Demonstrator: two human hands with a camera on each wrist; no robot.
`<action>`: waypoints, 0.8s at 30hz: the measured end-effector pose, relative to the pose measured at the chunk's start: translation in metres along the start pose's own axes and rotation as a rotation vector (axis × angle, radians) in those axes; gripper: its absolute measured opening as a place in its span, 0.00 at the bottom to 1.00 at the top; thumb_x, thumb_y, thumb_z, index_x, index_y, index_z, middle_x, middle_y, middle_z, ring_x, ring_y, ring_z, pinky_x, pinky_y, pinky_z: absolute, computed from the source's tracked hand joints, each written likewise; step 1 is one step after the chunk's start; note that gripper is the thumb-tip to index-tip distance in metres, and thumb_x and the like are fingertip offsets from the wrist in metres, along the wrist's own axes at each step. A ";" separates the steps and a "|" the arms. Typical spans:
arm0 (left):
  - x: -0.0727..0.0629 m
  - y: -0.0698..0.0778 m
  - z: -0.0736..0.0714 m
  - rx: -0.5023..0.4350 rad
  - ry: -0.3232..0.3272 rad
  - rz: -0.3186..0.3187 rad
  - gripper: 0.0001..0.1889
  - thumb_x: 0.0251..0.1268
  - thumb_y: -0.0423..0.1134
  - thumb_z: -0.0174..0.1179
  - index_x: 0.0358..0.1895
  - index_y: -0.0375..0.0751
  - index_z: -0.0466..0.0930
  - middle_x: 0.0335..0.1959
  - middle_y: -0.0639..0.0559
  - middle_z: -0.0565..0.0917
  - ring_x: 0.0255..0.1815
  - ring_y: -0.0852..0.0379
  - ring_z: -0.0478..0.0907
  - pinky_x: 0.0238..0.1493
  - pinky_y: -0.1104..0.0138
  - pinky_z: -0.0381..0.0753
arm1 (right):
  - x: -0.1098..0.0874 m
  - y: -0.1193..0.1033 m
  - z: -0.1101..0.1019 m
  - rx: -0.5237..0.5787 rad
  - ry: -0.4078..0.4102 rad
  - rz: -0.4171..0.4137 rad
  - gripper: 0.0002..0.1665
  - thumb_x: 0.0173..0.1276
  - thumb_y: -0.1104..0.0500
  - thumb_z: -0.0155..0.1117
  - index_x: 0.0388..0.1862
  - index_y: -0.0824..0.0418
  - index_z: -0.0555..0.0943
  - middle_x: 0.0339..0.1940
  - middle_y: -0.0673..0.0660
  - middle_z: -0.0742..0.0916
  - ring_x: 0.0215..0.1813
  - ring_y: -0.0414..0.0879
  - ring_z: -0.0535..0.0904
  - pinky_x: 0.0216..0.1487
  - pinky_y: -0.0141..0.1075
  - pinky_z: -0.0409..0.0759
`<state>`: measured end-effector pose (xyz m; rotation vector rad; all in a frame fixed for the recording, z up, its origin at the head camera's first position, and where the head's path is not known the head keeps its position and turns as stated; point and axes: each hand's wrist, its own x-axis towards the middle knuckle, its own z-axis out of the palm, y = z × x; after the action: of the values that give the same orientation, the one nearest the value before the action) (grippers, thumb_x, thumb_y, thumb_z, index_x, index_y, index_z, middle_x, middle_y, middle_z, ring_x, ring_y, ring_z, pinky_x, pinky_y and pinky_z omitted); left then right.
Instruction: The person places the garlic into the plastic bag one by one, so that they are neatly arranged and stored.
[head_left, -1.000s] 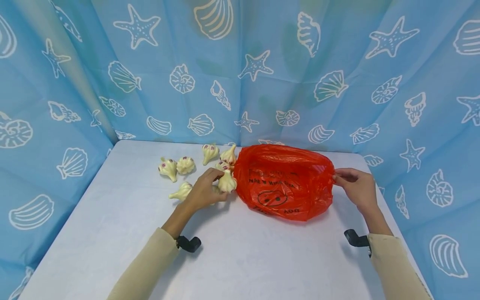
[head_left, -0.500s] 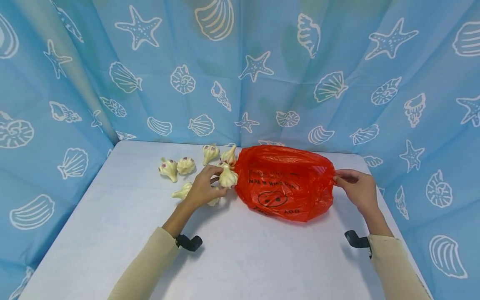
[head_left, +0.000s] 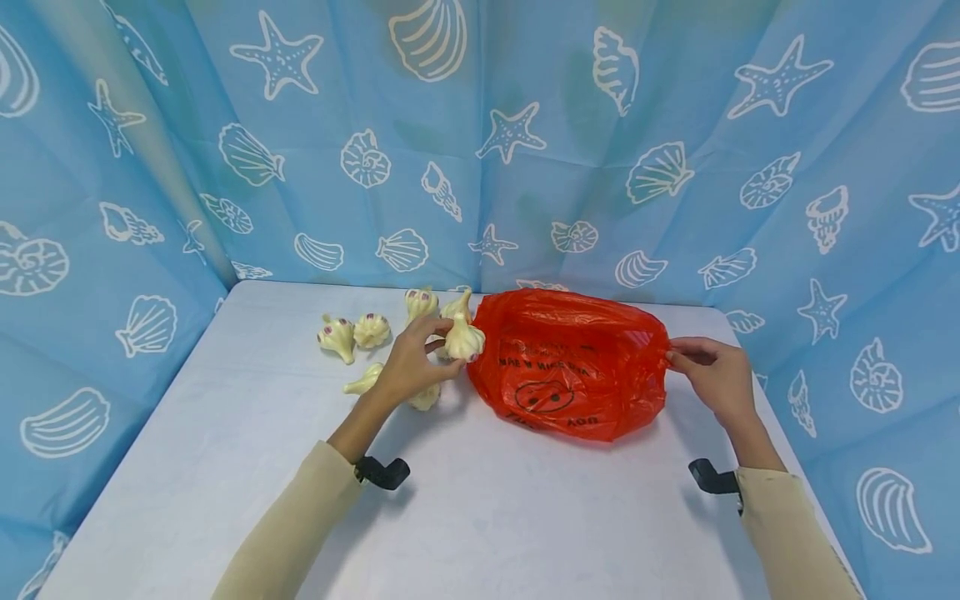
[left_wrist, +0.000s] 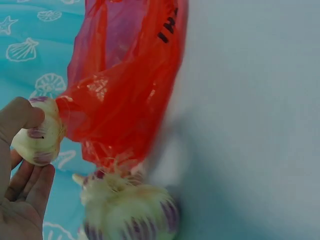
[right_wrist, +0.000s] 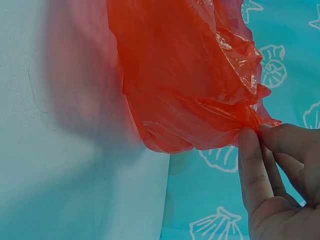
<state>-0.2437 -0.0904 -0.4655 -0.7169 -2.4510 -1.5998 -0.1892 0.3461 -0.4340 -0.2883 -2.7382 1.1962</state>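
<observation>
In my left hand (head_left: 415, 360) I hold a whitish garlic bulb (head_left: 464, 339) with purple marks, stem upward, at the left side of a red plastic bag (head_left: 555, 367). The left wrist view shows thumb and fingers gripping this bulb (left_wrist: 40, 137) beside the bag's edge. My right hand (head_left: 716, 375) pinches the bag's right rim between thumb and fingers, plain in the right wrist view at the gathered plastic (right_wrist: 200, 115). The bag's mouth gapes toward me, with black print on it. Another garlic bulb (head_left: 425, 397) lies below my left hand, partly hidden by it.
More garlic bulbs lie left and behind my left hand: one stem-down (head_left: 336, 337), one round (head_left: 371, 331), one lying sideways (head_left: 363, 380), and others by the bag. A white-covered table (head_left: 525, 517) bears everything. A blue shell-patterned curtain (head_left: 480, 192) hangs behind and at both sides.
My left hand has lifted its garlic bulb slightly and carried it a little to the right, overlapping the bag's left edge. My right hand keeps its hold on the bag's rim.
</observation>
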 end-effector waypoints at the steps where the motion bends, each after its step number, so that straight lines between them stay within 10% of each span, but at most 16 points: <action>1: 0.002 0.002 0.000 0.004 0.001 0.004 0.28 0.48 0.30 0.72 0.56 0.33 0.75 0.52 0.45 0.74 0.53 0.50 0.75 0.54 0.60 0.79 | 0.000 0.000 0.000 0.000 0.001 -0.001 0.27 0.71 0.48 0.61 0.63 0.62 0.78 0.54 0.63 0.83 0.51 0.57 0.81 0.56 0.48 0.77; 24: 0.071 0.048 0.048 0.164 -0.105 0.149 0.30 0.51 0.40 0.73 0.58 0.36 0.76 0.53 0.46 0.75 0.50 0.54 0.76 0.53 0.64 0.80 | 0.001 0.000 0.001 0.023 0.000 0.014 0.27 0.71 0.49 0.61 0.63 0.61 0.77 0.55 0.63 0.83 0.52 0.57 0.81 0.56 0.47 0.77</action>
<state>-0.2773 -0.0096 -0.4214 -0.9525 -2.4962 -1.3235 -0.1899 0.3462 -0.4347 -0.3052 -2.7252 1.2299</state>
